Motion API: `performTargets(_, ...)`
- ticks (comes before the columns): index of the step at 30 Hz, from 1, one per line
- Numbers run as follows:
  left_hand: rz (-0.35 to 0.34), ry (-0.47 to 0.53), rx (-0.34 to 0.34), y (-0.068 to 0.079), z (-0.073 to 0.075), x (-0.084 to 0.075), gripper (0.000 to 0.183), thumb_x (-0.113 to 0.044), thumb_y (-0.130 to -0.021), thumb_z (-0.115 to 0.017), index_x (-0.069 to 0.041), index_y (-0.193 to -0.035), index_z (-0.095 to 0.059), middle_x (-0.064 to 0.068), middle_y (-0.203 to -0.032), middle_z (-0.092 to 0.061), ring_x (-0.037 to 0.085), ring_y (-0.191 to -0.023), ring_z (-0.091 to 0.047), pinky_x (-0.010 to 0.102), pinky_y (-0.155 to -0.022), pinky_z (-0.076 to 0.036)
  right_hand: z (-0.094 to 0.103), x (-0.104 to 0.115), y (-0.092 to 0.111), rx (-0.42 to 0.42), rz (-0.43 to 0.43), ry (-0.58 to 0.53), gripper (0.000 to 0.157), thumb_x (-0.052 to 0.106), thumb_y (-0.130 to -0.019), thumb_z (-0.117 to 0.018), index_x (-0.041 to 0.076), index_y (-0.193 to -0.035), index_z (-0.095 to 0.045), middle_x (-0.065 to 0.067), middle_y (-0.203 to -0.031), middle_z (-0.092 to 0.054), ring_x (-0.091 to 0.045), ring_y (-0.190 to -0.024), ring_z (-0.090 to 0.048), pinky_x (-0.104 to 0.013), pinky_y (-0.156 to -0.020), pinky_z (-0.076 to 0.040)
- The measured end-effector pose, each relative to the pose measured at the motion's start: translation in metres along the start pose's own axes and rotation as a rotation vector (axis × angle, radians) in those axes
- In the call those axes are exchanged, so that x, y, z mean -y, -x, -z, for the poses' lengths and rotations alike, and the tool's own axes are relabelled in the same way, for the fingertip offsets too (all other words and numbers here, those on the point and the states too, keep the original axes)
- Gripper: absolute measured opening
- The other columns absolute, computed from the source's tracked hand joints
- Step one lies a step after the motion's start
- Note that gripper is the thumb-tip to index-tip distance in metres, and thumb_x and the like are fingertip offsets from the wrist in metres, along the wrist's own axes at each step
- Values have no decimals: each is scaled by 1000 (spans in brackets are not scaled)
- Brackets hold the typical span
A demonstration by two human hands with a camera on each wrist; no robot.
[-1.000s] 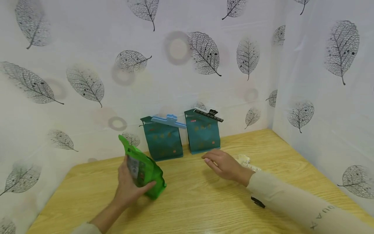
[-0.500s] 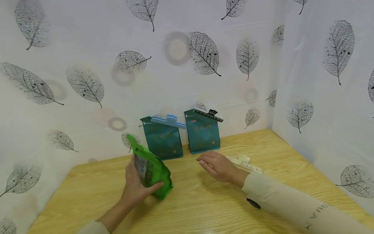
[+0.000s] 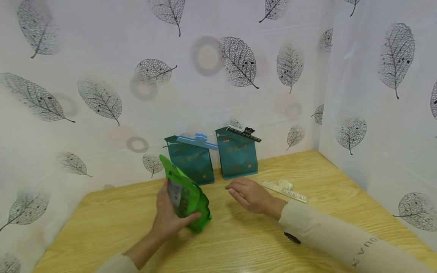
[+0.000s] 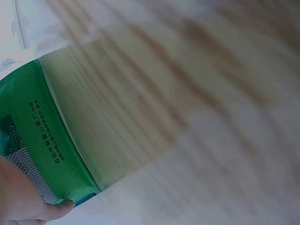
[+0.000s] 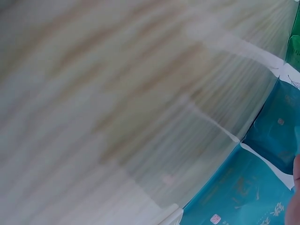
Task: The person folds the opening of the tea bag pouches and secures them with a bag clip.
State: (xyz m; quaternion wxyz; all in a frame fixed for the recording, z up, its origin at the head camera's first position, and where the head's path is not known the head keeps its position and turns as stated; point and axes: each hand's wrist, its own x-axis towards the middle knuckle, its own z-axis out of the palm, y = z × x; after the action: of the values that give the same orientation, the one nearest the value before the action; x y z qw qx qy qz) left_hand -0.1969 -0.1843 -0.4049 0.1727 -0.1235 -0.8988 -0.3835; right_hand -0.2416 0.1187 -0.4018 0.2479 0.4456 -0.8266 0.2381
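A green packaged pouch (image 3: pixel 189 195) tilts to the left in my left hand (image 3: pixel 168 220), whose thumb lies across its lower front. In the left wrist view the pouch's printed face (image 4: pixel 44 131) and my thumb tip are visible at the left edge. My right hand (image 3: pixel 250 195) hovers over the wooden table with loosely curled fingers, holding nothing. Just behind it lies a clear bag clip (image 3: pixel 286 190). Against the wall stand two teal pouches, the left one (image 3: pixel 191 163) with a blue clip (image 3: pixel 198 141) on top, the right one (image 3: pixel 239 157) with a black clip (image 3: pixel 244 134).
Leaf-patterned white sheeting (image 3: pixel 211 94) rises behind the table and along its sides. The wooden tabletop (image 3: pixel 102 223) ends at that sheeting. A small black object (image 3: pixel 292 237) shows beneath my right forearm.
My left hand has carried the green pouch to the right, so it now overlaps the left teal pouch in view. My right hand has shifted slightly left, uncovering more of the clear clip.
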Motion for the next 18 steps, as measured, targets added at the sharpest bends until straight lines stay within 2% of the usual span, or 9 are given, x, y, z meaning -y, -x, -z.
performTargets(13, -35, 35, 17, -1, -15, -14, 141, -49, -59, -94, -21, -161, 0, 19, -158, -20, 38, -142, -26, 67, -111, -30, -3, 6, -6, 19, -15, 11, 23, 13, -102, -53, 6, -115, -71, -5, -114, -71, -21, -110, -66, -40, -95, -53)
performTargets(18, -26, 9, 28, 1, -19, -18, 144, -52, -57, -95, -19, -160, 0, 20, -157, -20, 40, -142, -26, 67, -110, -30, -1, 9, -8, 15, -23, -6, 23, 14, -103, -52, 7, -116, -70, -5, -115, -70, -20, -111, -66, -39, -95, -53)
